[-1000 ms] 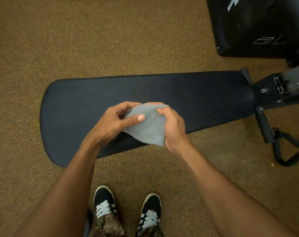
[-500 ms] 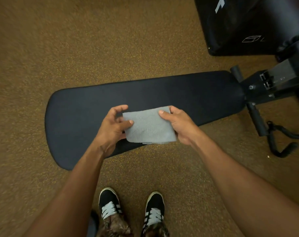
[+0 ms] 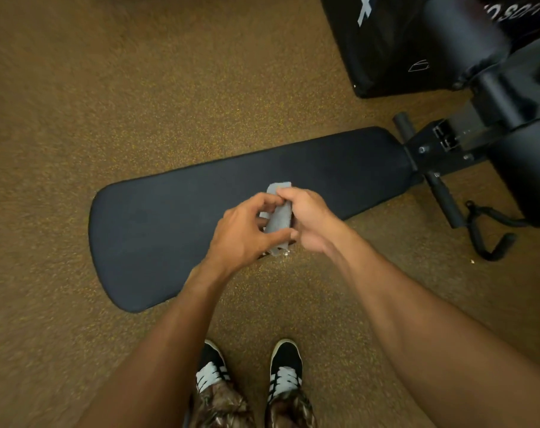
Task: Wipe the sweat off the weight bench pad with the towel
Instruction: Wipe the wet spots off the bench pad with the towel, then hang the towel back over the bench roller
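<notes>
A long black weight bench pad stretches across the middle of the view, its wide end at the left. Above its near edge I hold a small grey towel, folded into a narrow strip. My left hand grips the towel from the left, and my right hand pinches its top and right side. Both hands sit close together, and most of the towel is hidden between them. I cannot tell whether the towel touches the pad.
The bench's black metal frame and foam rollers lie at the right, with a hooked handle beside them. A black padded box stands at the top right. My two shoes stand on brown speckled floor below the pad.
The towel was spread flat between my hands half a second ago; now it is folded into a narrow strip and my hands have come together. The view has shifted left.
</notes>
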